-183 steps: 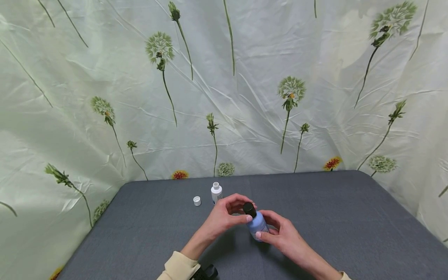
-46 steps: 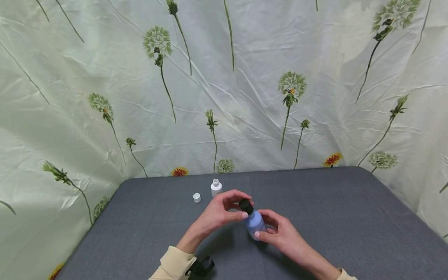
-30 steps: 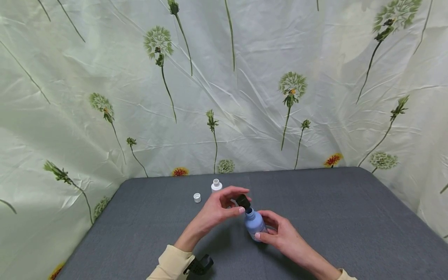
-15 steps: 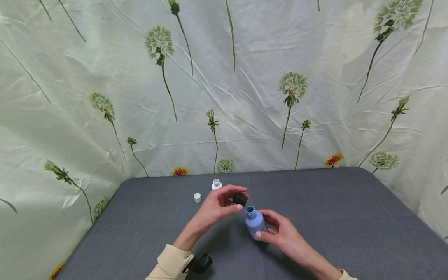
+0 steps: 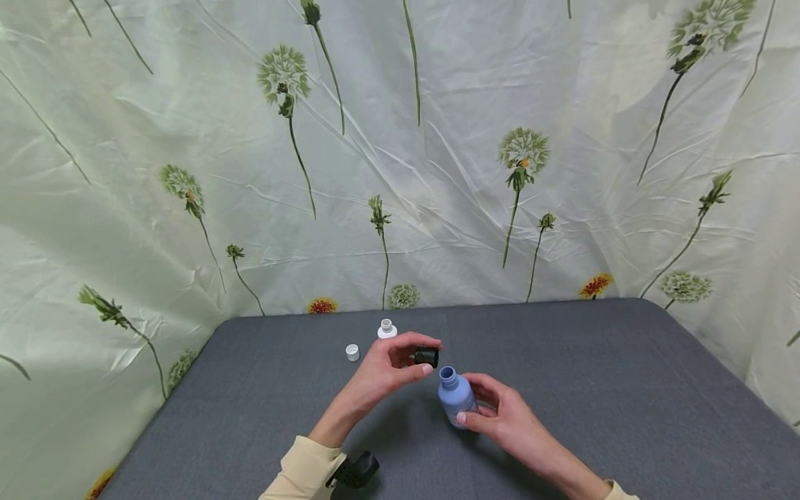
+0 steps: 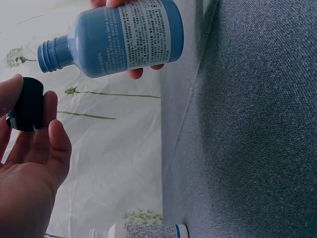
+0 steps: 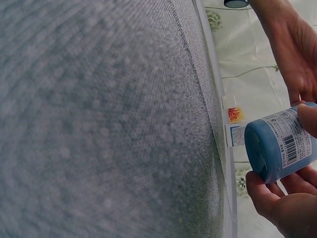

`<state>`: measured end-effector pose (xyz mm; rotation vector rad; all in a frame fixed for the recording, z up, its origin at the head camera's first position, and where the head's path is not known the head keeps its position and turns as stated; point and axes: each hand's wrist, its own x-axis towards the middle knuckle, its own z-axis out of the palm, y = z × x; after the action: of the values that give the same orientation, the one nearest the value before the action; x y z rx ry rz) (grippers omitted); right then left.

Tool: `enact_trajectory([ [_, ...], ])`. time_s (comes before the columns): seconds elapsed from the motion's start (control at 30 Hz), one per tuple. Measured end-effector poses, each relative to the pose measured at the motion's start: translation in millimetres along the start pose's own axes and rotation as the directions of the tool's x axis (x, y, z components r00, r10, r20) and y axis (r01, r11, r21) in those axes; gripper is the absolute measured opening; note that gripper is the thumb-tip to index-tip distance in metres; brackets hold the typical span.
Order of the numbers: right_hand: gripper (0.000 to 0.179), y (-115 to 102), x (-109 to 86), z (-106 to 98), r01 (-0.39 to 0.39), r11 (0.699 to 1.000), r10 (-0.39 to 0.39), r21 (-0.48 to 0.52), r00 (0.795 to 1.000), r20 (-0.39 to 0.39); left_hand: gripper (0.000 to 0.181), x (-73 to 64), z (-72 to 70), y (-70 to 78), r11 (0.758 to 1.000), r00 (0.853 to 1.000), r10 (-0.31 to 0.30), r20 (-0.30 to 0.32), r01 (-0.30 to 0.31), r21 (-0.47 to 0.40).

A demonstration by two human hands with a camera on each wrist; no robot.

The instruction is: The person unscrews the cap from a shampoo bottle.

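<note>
My right hand (image 5: 500,413) grips a blue plastic bottle (image 5: 455,397) by its body, thumb in front and fingers behind. The bottle's threaded neck is bare, its mouth tilted a little to the left; in the left wrist view the blue bottle (image 6: 124,39) shows a printed label. Between thumb and fingers my left hand (image 5: 387,368) pinches a black cap (image 5: 427,357), held to the left of the bottle's mouth and apart from it. The black cap (image 6: 29,104) is turned on its side. In the right wrist view the bottle's base (image 7: 257,148) hangs above the cloth.
Behind my left hand stands an uncapped small white bottle (image 5: 387,330), its lower part hidden. A white cap (image 5: 353,353) lies to its left on the grey cloth-covered table (image 5: 262,389). A flower-printed curtain (image 5: 437,173) hangs at the table's back and sides. My left wrist wears a black strap (image 5: 355,472).
The black cap has come off the blue bottle's neck in my left hand, moved left and tipped sideways. My right hand keeps its grip on the bottle almost in place.
</note>
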<state>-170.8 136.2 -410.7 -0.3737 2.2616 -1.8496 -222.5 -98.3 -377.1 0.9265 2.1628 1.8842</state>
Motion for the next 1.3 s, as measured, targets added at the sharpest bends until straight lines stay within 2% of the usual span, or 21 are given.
enact_trajectory([
  [0.27,0.061,-1.7,0.3,-0.3,-0.015,1.0,0.015,0.009,1.0,-0.001,0.033,-0.4,-0.1,-1.0,1.0,1.0,-0.019,-0.011,0.019,0.004],
  [0.5,0.06,-1.3,-0.4,-0.2,0.01,1.0,-0.01,0.015,1.0,0.002,0.034,0.1,0.8,-2.0,1.0,1.0,-0.016,-0.014,0.015,-0.017],
  [0.73,0.06,-1.8,-0.9,-0.4,0.023,1.0,-0.023,0.012,1.0,-0.016,0.03,0.8,-0.1,-3.9,0.998,0.998,-0.006,-0.059,0.01,0.069],
  [0.87,0.061,-2.8,-0.8,-0.6,0.021,1.0,-0.02,0.01,0.999,-0.028,0.03,2.0,-0.7,-6.0,0.997,0.997,-0.02,-0.074,0.025,0.068],
  [1.0,0.062,-3.8,-0.3,-1.3,0.017,1.0,-0.017,0.013,0.999,-0.039,0.03,3.2,-2.3,-9.8,0.998,0.997,-0.032,-0.073,0.036,0.047],
  [1.3,0.061,-5.9,-0.1,-5.0,0.018,1.0,-0.019,-0.013,0.996,-0.092,0.039,1.9,-6.5,-13.3,0.996,0.998,-0.031,-0.046,0.035,0.077],
])
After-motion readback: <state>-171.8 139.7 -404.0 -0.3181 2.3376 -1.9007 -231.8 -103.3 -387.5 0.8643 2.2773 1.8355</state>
